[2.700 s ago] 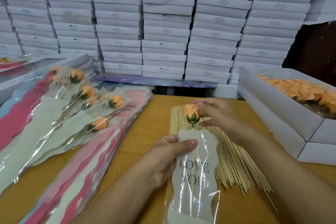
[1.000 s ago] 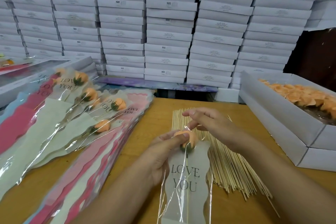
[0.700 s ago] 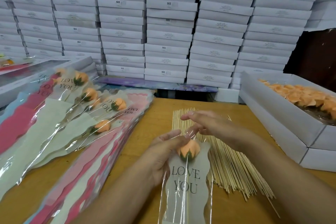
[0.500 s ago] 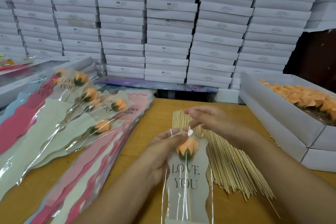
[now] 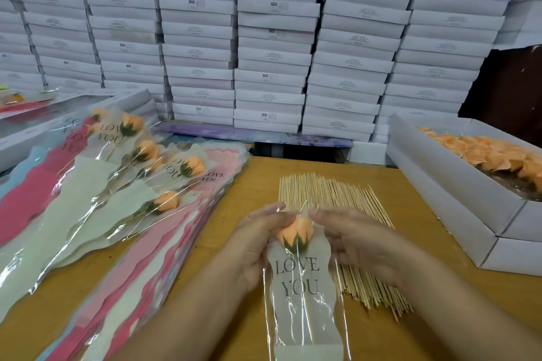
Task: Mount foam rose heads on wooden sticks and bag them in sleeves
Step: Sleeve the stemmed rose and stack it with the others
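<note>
Both of my hands sit at the top of the sleeve (image 5: 299, 281): the left hand (image 5: 255, 246) curls round its left edge beside the rose head (image 5: 294, 234), and the right hand (image 5: 352, 239) pinches the clear film on the right, fingers (image 5: 318, 214) at the mouth. A few seconds ago the rose stood proud above the opening on its stick; now the orange bloom lies wholly inside the film, just above the "LOVE YOU" print. I judge this one bagged, and what remains is to smooth or close the mouth and lay it aside. Beyond my hands the loose wooden sticks (image 5: 337, 202) fan across the table (image 5: 258, 179). To the left lies the heap of finished sleeved roses (image 5: 164, 182) on spare sleeves; to the right the open box of rose heads (image 5: 487, 155) waits. White cartons (image 5: 272, 38) stack up behind.
</note>
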